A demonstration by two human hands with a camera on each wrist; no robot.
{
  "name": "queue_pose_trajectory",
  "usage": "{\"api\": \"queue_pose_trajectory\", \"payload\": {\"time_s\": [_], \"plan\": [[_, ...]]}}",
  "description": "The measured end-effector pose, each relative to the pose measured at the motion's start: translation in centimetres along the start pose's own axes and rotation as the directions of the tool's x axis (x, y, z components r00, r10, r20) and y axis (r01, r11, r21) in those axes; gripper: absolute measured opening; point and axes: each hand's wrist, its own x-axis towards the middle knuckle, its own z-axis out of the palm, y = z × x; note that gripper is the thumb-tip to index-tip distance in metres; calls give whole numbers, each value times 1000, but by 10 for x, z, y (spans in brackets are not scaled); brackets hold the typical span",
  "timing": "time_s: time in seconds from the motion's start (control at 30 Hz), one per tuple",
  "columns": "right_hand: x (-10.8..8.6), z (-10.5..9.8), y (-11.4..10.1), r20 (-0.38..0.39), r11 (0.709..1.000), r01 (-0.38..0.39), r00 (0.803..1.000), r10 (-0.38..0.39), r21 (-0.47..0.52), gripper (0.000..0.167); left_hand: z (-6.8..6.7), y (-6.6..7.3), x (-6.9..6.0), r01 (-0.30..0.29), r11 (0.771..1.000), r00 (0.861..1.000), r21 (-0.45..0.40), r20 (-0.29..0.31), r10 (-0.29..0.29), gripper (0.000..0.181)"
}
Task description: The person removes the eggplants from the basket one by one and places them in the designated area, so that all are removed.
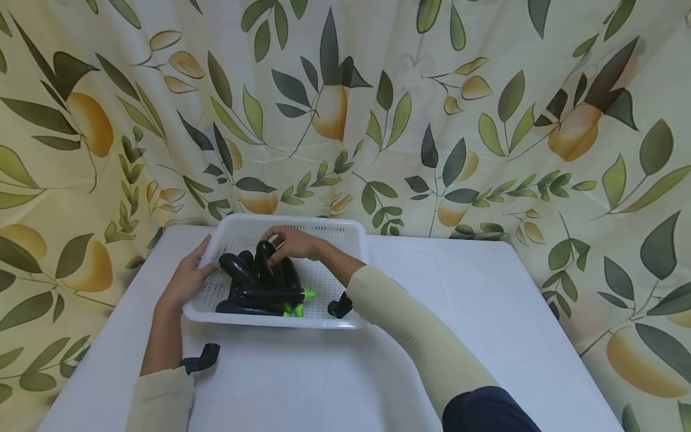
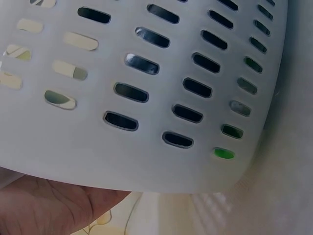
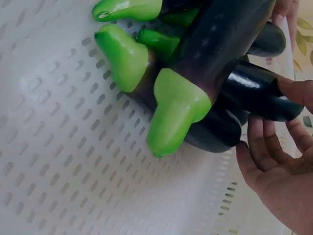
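Observation:
Several dark, glossy eggplants with green stems lie piled in the left half of a white perforated plastic basket (image 1: 329,321). My right hand (image 1: 294,243) reaches into the basket and pinches the rounded end of one eggplant (image 1: 263,261). In the right wrist view, the thumb rests on top of this eggplant (image 3: 254,90) and the fingers are beneath it. My left hand (image 1: 186,276) holds the basket's left rim. The left wrist view shows the slotted basket wall (image 2: 146,156) above part of that hand, with most of its fingers hidden.
A white-covered table (image 1: 432,276) bears the basket near its back edge. Behind hangs a curtain (image 1: 378,168) patterned with leaves and fruit. Black devices are on both wrists, the left one (image 1: 202,358) outside the basket and the right one (image 1: 340,306) over its right side.

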Motion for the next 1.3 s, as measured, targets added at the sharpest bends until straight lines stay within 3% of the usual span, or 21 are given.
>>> {"api": "queue_pose_trajectory", "payload": {"time_s": [0.2, 0.33, 0.57, 1.07, 1.3], "plan": [[-3, -4, -2, -11, 991, 31, 999, -30, 129, 53, 1, -1, 0, 1, 1000, 1000, 11, -5, -1, 72], [-5, -8, -3, -27, 980, 15, 1000, -10, 199, 52, 1, 2, -2, -12, 1000, 1000, 18, -12, 12, 72], [-6, -17, -4, -27, 970, -11, 999, 18, 244, 55, 1, 2, -1, -26, 1000, 1000, 6, -11, 26, 72], [-19, -41, -1, -104, 933, -5, 994, 45, 359, 53, 2, -1, 0, -46, 999, 999, 6, -17, 46, 71], [-31, -56, 5, -145, 937, 10, 988, 44, 350, 57, 2, -1, 1, -46, 999, 999, 7, -14, 46, 71]]}}
